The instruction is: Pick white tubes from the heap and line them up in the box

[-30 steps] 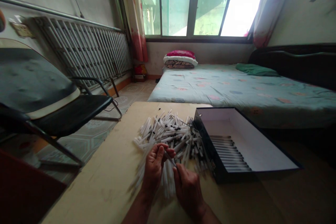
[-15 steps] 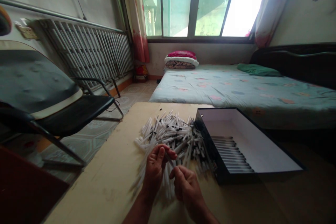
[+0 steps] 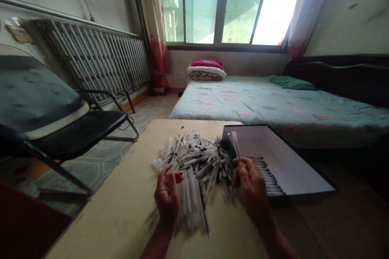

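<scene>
My right hand (image 3: 249, 180) grips a whitish, see-through pen (image 3: 236, 145) between thumb and fingers. The pen points up at the near left wall of a dark box (image 3: 299, 156) with a pale lining. Inside that box lies a row of pens (image 3: 270, 178), side by side with black ends. My left hand (image 3: 168, 196) is open, fingers apart, with nothing visible in it. It hovers left of a bundle of clear pen barrels (image 3: 190, 200). Behind it spreads a heap of white barrels, black caps and thin dark refills (image 3: 197, 151).
Everything rests on a pale yellow table (image 3: 121, 206). Beyond its far edge stands a bed (image 3: 225, 97) with folded bedding (image 3: 206, 71). A black chair (image 3: 91, 129) is at the left, near a metal railing (image 3: 100, 56).
My hands have moved apart. My right hand has carried the pen rightward and up to the box, while my left hand has let go and shifted slightly left and down.
</scene>
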The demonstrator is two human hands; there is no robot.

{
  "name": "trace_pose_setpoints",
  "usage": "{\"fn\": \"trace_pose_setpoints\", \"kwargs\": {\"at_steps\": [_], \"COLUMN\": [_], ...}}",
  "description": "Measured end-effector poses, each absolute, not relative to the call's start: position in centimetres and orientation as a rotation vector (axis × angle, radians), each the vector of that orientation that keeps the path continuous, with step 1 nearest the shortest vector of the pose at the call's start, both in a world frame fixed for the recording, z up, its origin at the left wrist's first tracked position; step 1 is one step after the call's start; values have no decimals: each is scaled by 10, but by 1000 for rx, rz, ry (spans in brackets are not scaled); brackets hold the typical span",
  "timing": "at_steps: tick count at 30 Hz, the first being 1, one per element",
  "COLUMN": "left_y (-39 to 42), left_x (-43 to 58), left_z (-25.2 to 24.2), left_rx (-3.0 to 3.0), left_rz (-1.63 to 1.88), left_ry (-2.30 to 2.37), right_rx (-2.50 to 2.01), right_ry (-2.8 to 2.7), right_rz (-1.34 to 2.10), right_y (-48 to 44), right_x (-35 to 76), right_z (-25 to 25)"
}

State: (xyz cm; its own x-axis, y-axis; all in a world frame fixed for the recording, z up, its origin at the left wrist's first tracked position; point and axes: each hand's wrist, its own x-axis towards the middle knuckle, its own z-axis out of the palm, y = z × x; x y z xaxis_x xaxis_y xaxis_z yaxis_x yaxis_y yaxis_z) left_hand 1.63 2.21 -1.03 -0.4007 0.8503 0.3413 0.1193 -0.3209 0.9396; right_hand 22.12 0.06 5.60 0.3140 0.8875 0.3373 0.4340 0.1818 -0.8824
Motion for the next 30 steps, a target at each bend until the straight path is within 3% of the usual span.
{"fn": "trace_pose_setpoints", "kwargs": {"at_steps": [5, 18, 25, 30], "left_y": [24, 15, 15, 15], "left_x": [16, 24, 25, 23], "left_z": [-14, -2, -2, 2], "left_rx": [1298, 1356, 1339, 1305], "left_rz": [1782, 1725, 1758, 1753], "left_ry": [1460, 1501, 1503, 1498], "right_rx": [-2213, -2292, -2210, -2179], "right_ry": [-1816, -2635, -2684, -2469], "right_rz": [-285, -88, -32, -129], "right_y": [56, 130, 126, 123], "right_x": [310, 330, 332, 329], "right_z": [89, 45, 37, 58]}}
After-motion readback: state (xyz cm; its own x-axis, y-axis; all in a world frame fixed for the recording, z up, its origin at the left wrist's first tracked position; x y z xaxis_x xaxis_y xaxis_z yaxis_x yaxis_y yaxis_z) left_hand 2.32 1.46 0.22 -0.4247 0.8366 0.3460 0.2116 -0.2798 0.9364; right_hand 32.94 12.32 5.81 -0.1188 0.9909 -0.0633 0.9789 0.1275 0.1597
